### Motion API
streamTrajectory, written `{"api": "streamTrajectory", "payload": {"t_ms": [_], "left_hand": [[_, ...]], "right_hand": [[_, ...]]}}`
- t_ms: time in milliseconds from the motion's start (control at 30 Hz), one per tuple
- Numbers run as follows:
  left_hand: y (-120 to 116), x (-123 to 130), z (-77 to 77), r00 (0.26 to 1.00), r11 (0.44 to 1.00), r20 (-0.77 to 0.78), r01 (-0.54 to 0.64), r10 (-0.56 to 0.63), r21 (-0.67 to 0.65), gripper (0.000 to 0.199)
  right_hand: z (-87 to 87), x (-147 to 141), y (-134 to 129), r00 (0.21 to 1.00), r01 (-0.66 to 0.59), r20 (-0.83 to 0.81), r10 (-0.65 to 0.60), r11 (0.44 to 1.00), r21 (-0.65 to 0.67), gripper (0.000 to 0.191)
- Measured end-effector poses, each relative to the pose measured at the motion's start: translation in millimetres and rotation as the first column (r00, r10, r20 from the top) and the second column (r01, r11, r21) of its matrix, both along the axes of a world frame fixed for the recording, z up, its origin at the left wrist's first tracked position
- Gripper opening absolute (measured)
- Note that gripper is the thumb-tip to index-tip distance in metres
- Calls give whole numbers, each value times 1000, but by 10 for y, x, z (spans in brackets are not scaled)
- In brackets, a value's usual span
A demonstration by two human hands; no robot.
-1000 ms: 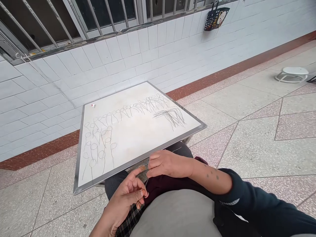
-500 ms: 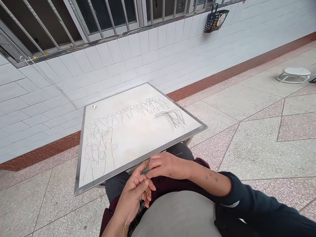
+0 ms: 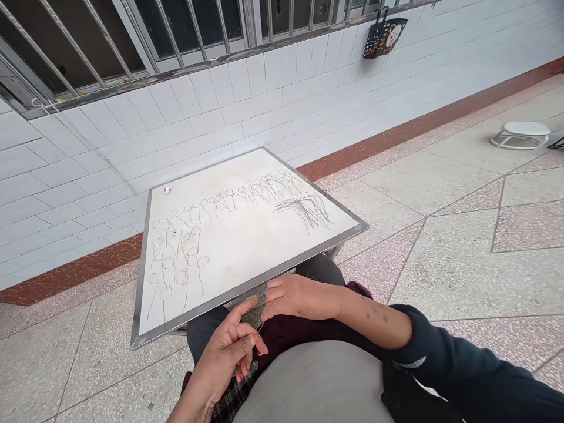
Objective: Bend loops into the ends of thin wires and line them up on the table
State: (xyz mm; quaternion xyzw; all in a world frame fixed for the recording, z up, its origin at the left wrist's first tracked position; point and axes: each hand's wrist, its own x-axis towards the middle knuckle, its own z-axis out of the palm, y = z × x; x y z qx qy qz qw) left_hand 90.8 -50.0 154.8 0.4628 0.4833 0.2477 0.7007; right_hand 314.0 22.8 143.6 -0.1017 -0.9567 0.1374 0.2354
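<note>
Over my lap, just beyond the table's near edge, my right hand (image 3: pixel 299 296) pinches a thin dark wire (image 3: pixel 261 326) between thumb and fingers. My left hand (image 3: pixel 231 341) is to its left, thumb pressed against a bent finger on the same wire, index finger stretched out. A short stretch of wire spans the small gap between the hands; its ends are too fine to make out. On the white table (image 3: pixel 238 252) lie several wires with a loop at one end (image 3: pixel 202 262), in a curved row. A loose bundle of straight wires (image 3: pixel 306 208) lies at the right.
A tiny white and red object (image 3: pixel 167 191) sits at the table's far left corner. Behind stands a white tiled wall (image 3: pixel 198 129) with barred windows. A black basket bag (image 3: pixel 383 38) hangs from the bars. A white stool (image 3: pixel 520 135) stands on the floor at right.
My left hand has drawn away down and to the left from my right hand, opening a small gap with wire across it. My right hand has barely moved.
</note>
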Motion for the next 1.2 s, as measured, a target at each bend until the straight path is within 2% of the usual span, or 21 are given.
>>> {"api": "streamTrajectory", "payload": {"t_ms": [167, 267, 433, 533, 733, 900, 1033, 1200], "left_hand": [[0, -51, -15, 1000, 1000, -6, 10, -10, -17, 71], [22, -80, -10, 1000, 1000, 11, -20, 20, -9, 71], [130, -123, 83, 995, 996, 48, -86, 86, 5, 71], [234, -130, 155, 996, 996, 27, -84, 83, 33, 69], [523, -128, 283, 997, 984, -35, -55, 62, 169, 56], [766, -49, 310, 998, 985, -59, -26, 36, 173, 59], [845, 25, 308, 999, 983, -43, -24, 32, 183, 59], [866, 86, 336, 995, 979, -5, -102, 105, 175, 61]], "right_hand": [[-42, -14, 16, 999, 34, 30, -33, 999, -28, 28], [-67, -21, 46, 999, 41, 12, -40, 995, -93, 26], [-14, 8, 141, 974, 185, -71, -214, 938, -294, 22], [49, 18, 191, 958, 246, -56, -281, 907, -341, 21], [108, 14, 243, 935, 319, -60, -351, 901, -292, 17], [145, -13, 260, 942, 303, -75, -327, 924, -232, 17], [164, -37, 258, 924, 349, -106, -368, 924, -158, 17], [143, -66, 238, 897, 398, -154, -414, 909, -126, 20]]}}
